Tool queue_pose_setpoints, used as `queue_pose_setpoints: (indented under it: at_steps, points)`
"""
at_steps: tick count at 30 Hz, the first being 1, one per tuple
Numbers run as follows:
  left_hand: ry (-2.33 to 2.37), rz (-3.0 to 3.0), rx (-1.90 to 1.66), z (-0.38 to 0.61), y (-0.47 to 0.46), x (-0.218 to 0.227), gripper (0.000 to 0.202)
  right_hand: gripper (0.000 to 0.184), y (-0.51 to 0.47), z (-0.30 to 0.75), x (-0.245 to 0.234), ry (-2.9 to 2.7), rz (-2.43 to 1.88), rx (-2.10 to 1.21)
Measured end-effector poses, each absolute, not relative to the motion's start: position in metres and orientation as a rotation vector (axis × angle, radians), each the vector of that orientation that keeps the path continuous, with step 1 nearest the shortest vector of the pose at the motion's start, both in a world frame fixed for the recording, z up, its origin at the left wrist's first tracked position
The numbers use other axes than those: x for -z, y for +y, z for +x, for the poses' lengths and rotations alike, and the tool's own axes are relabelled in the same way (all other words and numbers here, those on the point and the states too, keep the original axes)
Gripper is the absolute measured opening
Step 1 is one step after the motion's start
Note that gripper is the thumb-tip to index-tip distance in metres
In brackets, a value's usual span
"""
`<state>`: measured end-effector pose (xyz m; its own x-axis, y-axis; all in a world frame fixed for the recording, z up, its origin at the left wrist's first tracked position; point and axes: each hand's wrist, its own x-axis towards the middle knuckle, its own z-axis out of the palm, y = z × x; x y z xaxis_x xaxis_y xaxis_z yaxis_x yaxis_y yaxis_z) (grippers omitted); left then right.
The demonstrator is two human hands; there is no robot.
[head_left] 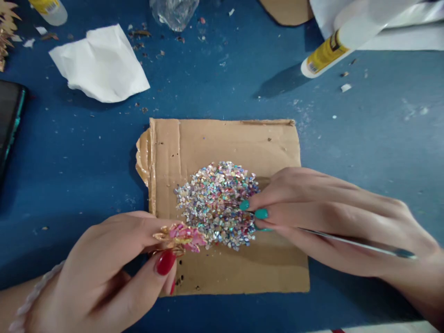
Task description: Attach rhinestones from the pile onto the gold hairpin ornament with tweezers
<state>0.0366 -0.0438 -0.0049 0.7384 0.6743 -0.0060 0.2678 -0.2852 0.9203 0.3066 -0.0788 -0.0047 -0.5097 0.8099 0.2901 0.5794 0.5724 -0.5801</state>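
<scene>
My left hand point(114, 268), with red nails, pinches a small gold ornament point(185, 237) set with pink pieces, between thumb and fingers. It hovers over the lower left edge of a pile of tiny multicoloured chips point(215, 199). The chips lie heaped on a piece of brown cardboard point(225, 273). From the right, my right hand point(333, 222), with teal nails, grips slim metal tweezers point(350, 241). Their tips reach into the right side of the pile, partly hidden by the fingers.
A glue bottle point(328, 53) with a yellow label stands at upper right. White crumpled paper point(104, 64) and clear plastic point(175, 14) lie behind the cardboard. A dark phone point(10, 115) is at the left edge. Scraps dot the blue table point(215, 83).
</scene>
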Motion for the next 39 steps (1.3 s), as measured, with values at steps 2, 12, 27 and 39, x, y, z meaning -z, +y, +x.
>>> queue_pose_setpoints:
  at_steps: [2,12,27,39]
  points:
    - [0.722,1.873,-0.464,0.0363,-0.044,0.0054,0.019,0.016,-0.0797,0.3063,0.0045,-2.273,-1.123,-0.554]
    - [0.713,1.913,-0.457,0.0395,-0.0429,0.0045,0.021,0.013,-0.0812,0.3087,0.0053,-2.281,-1.085,-0.585]
    - [0.726,1.884,-0.505,0.0409,-0.044,0.0048,0.019,0.013,-0.0807,0.3082,0.0055,-2.278,-1.079,-0.569]
    - [0.793,1.849,-0.447,0.04,-0.0445,0.004,0.019,0.014,-0.0797,0.3084,0.0084,-2.27,-1.036,-0.607]
